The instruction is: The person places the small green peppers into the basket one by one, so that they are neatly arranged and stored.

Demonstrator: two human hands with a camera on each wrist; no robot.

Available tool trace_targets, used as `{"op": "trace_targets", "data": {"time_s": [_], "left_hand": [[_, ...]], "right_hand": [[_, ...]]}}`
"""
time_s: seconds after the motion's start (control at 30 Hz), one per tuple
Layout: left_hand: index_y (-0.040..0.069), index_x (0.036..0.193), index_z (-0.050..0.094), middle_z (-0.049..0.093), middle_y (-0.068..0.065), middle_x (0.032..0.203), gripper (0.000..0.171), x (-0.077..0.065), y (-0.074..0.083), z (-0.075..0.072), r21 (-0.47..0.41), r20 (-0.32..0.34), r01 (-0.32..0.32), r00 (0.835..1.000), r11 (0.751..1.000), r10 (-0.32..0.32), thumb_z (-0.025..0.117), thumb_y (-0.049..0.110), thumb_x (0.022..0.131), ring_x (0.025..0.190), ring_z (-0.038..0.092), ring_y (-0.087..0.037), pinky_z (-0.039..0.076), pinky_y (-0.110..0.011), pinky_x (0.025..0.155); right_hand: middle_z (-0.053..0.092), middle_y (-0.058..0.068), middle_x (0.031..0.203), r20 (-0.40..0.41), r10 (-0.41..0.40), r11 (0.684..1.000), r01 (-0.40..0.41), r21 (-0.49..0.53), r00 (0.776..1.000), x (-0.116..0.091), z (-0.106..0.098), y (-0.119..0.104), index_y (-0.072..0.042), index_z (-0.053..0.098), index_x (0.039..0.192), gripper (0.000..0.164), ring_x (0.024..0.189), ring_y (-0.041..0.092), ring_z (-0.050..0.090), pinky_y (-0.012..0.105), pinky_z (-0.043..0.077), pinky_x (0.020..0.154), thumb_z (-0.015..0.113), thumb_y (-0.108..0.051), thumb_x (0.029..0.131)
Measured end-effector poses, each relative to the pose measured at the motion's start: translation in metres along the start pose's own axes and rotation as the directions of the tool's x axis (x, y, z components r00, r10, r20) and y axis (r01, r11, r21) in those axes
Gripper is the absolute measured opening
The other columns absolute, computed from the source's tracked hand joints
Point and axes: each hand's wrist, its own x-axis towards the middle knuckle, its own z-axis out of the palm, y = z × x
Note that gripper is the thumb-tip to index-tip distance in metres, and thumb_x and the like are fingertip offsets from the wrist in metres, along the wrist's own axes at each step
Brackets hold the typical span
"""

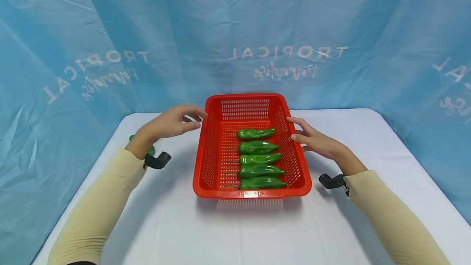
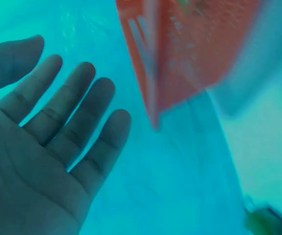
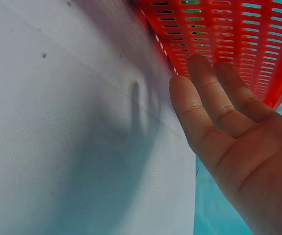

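A red plastic basket [image 1: 252, 194] with slotted walls holds several long green peppers [image 1: 262, 170], laid side by side with their stems to the left. My left hand [image 1: 179, 120] is beside the basket's upper left rim. In the left wrist view, its fingers [image 2: 64, 115] are spread and nearly straight, apart from the basket wall [image 2: 153, 73]. At the opposite rim is my right hand [image 1: 312, 137], its fingertips touching the edge. The right wrist view shows the right fingers [image 3: 213, 95] fairly straight along the outside of the slotted wall [image 3: 219, 29].
A white-covered table [image 1: 228, 236] lies under the basket. Partly hidden behind my left wrist is a green object [image 1: 151, 150] on the table. Blue printed sheeting [image 1: 206, 23] hangs behind and at both sides. Each wrist wears a black strap device [image 1: 158, 160].
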Motion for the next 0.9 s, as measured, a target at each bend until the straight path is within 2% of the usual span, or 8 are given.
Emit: {"op": "trace_targets", "data": {"time_s": [0.1,0.17,0.37,0.57,0.63,0.7,0.8,0.9], "left_hand": [[0.007,0.133,0.058,0.059,-0.012,0.135,0.035,-0.020,-0.020,-0.002,0.016,-0.028,0.096,0.995,0.995,-0.095,0.056,0.017,0.100,0.120,0.058,-0.029,0.049,-0.053,0.103],[0.008,0.133,0.059,0.060,-0.012,0.134,0.034,-0.031,-0.030,-0.004,0.028,-0.042,0.123,0.992,0.992,-0.122,0.056,0.019,0.101,0.119,0.059,-0.029,0.050,-0.052,0.101],[0.006,0.133,0.059,0.061,-0.015,0.133,0.035,-0.060,-0.055,-0.010,0.048,-0.104,0.140,0.985,0.989,-0.135,0.055,0.019,0.101,0.119,0.059,-0.031,0.047,-0.056,0.103],[0.005,0.135,0.057,0.057,-0.018,0.138,0.035,-0.077,-0.081,-0.016,-0.003,-0.169,0.173,0.971,0.985,-0.171,0.051,0.018,0.103,0.125,0.054,-0.037,0.045,-0.058,0.102],[0.004,0.137,0.055,0.053,-0.021,0.141,0.037,-0.080,-0.092,-0.018,-0.028,-0.184,0.214,0.959,0.977,-0.215,0.048,0.022,0.105,0.128,0.051,-0.040,0.044,-0.059,0.102],[0.002,0.139,0.052,0.048,-0.023,0.144,0.041,-0.083,-0.104,-0.019,-0.064,-0.184,0.279,0.940,0.958,-0.287,0.045,0.025,0.106,0.129,0.048,-0.043,0.043,-0.060,0.102],[-0.002,0.141,0.047,0.043,-0.026,0.147,0.046,-0.088,-0.119,-0.018,-0.111,-0.176,0.373,0.905,0.921,-0.388,0.042,0.027,0.106,0.131,0.046,-0.045,0.043,-0.059,0.103],[-0.003,0.144,0.043,0.037,-0.029,0.150,0.050,-0.094,-0.127,-0.016,-0.151,-0.183,0.449,0.863,0.881,-0.471,0.042,0.028,0.106,0.134,0.041,-0.048,0.040,-0.062,0.105]], "right_hand": [[0.031,0.024,0.157,-0.002,0.009,1.000,-0.009,-0.006,1.000,0.003,0.001,0.000,-0.027,0.005,0.159,0.072,0.128,0.035,0.052,0.043,0.057,0.090,0.050,-0.031,0.102],[0.032,0.024,0.157,-0.005,0.016,1.000,-0.016,-0.010,1.000,0.004,0.001,0.001,-0.028,0.005,0.159,0.072,0.128,0.035,0.051,0.043,0.057,0.090,0.050,-0.031,0.102],[0.031,0.023,0.157,-0.007,0.023,1.000,-0.023,-0.019,1.000,0.004,0.002,0.002,-0.028,0.005,0.159,0.073,0.129,0.037,0.050,0.043,0.057,0.090,0.050,-0.033,0.102],[0.031,0.023,0.157,-0.011,0.022,1.000,-0.022,-0.018,1.000,0.003,0.001,0.001,-0.028,0.005,0.158,0.072,0.129,0.036,0.050,0.043,0.057,0.090,0.050,-0.033,0.102],[0.032,0.024,0.157,-0.013,0.017,1.000,-0.017,-0.016,1.000,0.003,0.001,0.000,-0.028,0.005,0.158,0.072,0.128,0.036,0.051,0.043,0.057,0.090,0.050,-0.033,0.102],[0.032,0.024,0.157,-0.013,0.012,1.000,-0.013,-0.018,1.000,0.003,0.001,0.000,-0.028,0.005,0.159,0.072,0.127,0.034,0.052,0.043,0.057,0.090,0.050,-0.033,0.102],[0.031,0.024,0.157,-0.005,0.014,1.000,-0.014,-0.018,1.000,0.003,0.001,-0.001,-0.028,0.005,0.159,0.072,0.127,0.032,0.053,0.042,0.057,0.090,0.050,-0.033,0.102],[0.031,0.024,0.157,-0.002,0.017,1.000,-0.017,-0.020,1.000,0.003,0.001,-0.002,-0.028,0.005,0.158,0.072,0.127,0.032,0.052,0.043,0.057,0.091,0.050,-0.032,0.102]]}}
